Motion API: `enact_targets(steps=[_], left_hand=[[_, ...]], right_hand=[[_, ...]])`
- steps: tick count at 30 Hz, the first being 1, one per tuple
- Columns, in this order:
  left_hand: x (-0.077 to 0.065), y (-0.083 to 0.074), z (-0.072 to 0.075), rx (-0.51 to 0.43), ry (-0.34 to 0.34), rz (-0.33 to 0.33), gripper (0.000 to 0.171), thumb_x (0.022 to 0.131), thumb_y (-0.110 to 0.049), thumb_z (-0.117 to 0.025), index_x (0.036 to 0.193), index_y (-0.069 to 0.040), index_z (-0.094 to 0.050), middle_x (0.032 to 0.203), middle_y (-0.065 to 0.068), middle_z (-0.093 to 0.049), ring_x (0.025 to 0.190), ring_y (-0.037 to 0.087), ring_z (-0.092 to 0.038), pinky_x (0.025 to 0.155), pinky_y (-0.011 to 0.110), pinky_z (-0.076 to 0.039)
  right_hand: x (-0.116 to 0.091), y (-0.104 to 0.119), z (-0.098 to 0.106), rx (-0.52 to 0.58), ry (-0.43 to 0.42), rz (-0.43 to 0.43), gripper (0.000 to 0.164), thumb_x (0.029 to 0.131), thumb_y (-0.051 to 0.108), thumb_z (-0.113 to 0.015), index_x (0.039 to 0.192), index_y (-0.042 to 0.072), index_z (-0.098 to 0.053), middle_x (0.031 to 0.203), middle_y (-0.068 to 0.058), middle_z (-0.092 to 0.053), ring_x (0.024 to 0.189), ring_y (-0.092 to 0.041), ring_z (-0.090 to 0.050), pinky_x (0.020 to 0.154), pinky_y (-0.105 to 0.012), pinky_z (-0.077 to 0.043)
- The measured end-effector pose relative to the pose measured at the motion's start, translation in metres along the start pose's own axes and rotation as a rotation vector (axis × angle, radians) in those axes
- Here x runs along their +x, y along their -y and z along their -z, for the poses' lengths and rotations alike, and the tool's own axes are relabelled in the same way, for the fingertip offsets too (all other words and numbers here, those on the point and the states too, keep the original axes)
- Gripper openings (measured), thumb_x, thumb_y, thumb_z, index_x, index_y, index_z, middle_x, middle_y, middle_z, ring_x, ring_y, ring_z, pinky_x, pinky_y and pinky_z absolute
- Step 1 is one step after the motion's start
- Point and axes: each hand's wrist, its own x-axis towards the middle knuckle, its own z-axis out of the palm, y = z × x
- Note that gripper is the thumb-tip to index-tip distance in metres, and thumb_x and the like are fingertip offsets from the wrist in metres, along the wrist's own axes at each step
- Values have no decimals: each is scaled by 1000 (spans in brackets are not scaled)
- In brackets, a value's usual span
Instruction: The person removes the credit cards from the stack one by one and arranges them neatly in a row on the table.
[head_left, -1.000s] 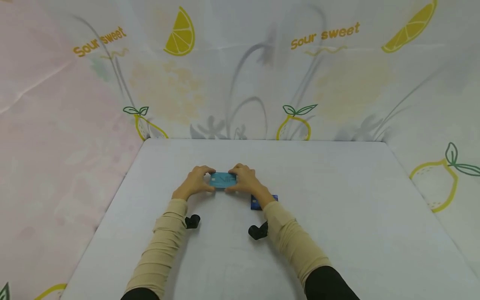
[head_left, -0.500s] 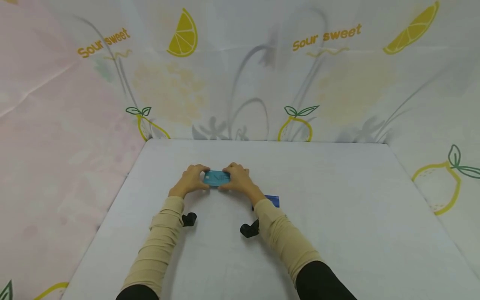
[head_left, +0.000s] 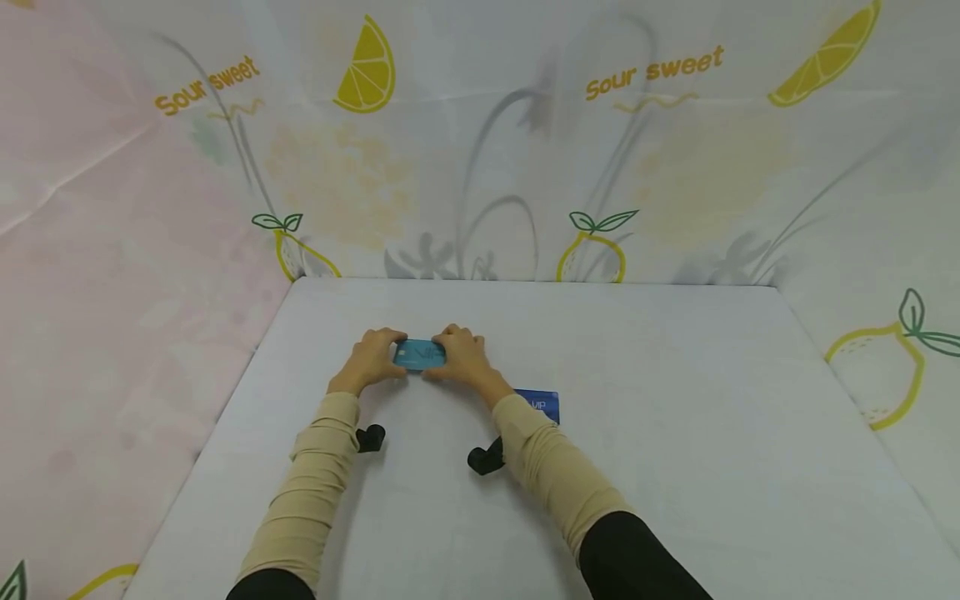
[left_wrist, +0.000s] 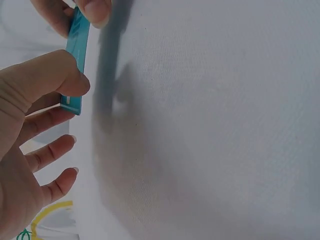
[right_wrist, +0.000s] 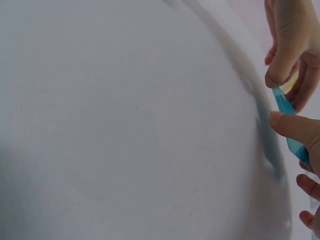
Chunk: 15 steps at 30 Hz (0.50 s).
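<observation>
We pinch the long, flat, blue plastic card (head_left: 419,355), left hand (head_left: 368,358) curled at nine o'clock, right hand (head_left: 463,357) at three.

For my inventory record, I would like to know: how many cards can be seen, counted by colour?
Light blue card, between left hand and right hand: 1
Dark blue card, partly hidden by the right sleeve: 1
Total: 2

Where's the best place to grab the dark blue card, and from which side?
Likely the right end of the dark blue card, pinched across its near and far edges, coming from the right. It appears to lie flat on the white table, so edges offer the hold; in the head view the right sleeve covers its left part.
</observation>
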Motion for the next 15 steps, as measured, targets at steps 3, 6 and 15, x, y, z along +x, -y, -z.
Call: enact_targets(steps=[3, 6, 15], left_hand=[[-1, 2, 0, 5, 2, 9, 60, 71, -9, -75, 125, 8, -54, 125, 27, -54, 111, 45, -48, 89, 60, -39], [-2, 5, 1, 4, 6, 23, 60, 72, -9, -74, 125, 8, -53, 124, 27, -53, 111, 45, -47, 90, 61, -38], [-5, 11, -2, -4, -1, 69, 61, 72, -9, -73, 127, 8, -52, 128, 28, -50, 114, 46, -44, 91, 62, -36]], right_hand=[[2, 3, -2, -7, -2, 0, 64, 77, 46, -74, 128, 11, -59, 123, -7, -54, 108, -25, -50, 87, -44, -36], [4, 6, -5, -7, 2, -2, 64, 77, 47, -73, 128, 12, -58, 123, -7, -53, 108, -24, -50, 86, -43, -36], [5, 12, -13, -18, -4, 1, 63, 79, 48, -71, 129, 12, -58, 122, -6, -53, 107, -24, -50, 84, -42, -36]])
